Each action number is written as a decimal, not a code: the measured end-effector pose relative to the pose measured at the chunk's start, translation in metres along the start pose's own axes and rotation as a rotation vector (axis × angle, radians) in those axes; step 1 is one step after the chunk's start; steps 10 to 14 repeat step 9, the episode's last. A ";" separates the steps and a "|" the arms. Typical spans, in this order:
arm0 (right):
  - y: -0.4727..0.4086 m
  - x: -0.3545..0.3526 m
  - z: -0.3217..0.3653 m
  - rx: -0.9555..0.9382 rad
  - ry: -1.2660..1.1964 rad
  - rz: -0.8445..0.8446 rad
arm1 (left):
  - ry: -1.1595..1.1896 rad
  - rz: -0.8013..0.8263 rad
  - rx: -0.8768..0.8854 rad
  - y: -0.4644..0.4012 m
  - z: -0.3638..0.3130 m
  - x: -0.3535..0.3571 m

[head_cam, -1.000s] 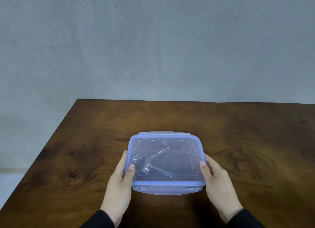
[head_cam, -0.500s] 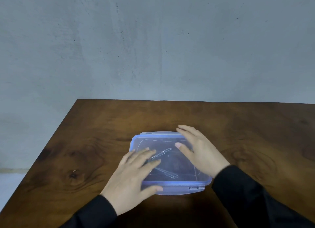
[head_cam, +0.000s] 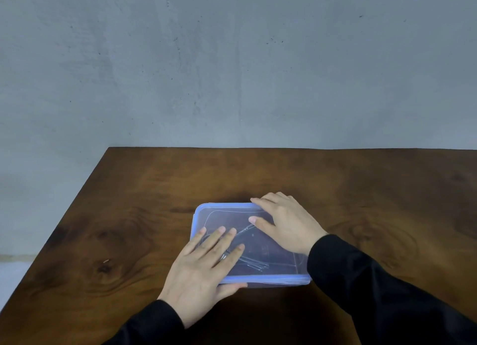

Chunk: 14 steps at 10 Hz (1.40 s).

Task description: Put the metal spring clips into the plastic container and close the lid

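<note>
- My left hand lies flat on the lid. Its fingers are spread out and grasp nothing. They only press down. The thumb curls under the near edge of the box.
- My right hand is flat too, on the far right corner of the lid. Its fingers are stretched out and hold nothing.
- Right under my fingers is the plastic container. It has a clear top and a blue rim.
- Through the lid, between my two hands, I can see a metal spring clip lying inside. I cannot tell if there are more.
- The box sits on the brown tabletop. I see no clips left out around it.
- I think the last job is to snap the lid tight.
- What could go wrong: if I push harder on one side, the other side may pop up and stay loose.
- The box could also slide away on the smooth wood if I push sideways.
- I cannot see the side latches well, so one might stay unclicked.
</note>
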State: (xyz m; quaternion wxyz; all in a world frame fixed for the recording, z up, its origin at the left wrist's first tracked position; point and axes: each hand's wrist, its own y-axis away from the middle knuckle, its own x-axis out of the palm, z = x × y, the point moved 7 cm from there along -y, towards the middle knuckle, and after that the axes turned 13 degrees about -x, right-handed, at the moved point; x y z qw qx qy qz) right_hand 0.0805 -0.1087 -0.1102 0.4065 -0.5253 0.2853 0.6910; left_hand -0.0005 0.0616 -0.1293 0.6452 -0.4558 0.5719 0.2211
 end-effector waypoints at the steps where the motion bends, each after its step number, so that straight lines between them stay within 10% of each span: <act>1: -0.002 0.001 -0.001 0.003 -0.002 0.006 | -0.010 -0.029 0.002 0.001 0.000 0.002; 6: 0.007 -0.009 0.010 0.005 -0.041 -0.054 | 0.127 -0.029 -0.068 0.003 0.007 -0.004; 9: 0.080 -0.066 -0.007 0.078 -0.383 -0.711 | 0.572 -0.233 -0.378 0.070 0.069 -0.046; 14: 0.080 -0.066 -0.007 0.078 -0.383 -0.711 | 0.572 -0.233 -0.378 0.070 0.069 -0.046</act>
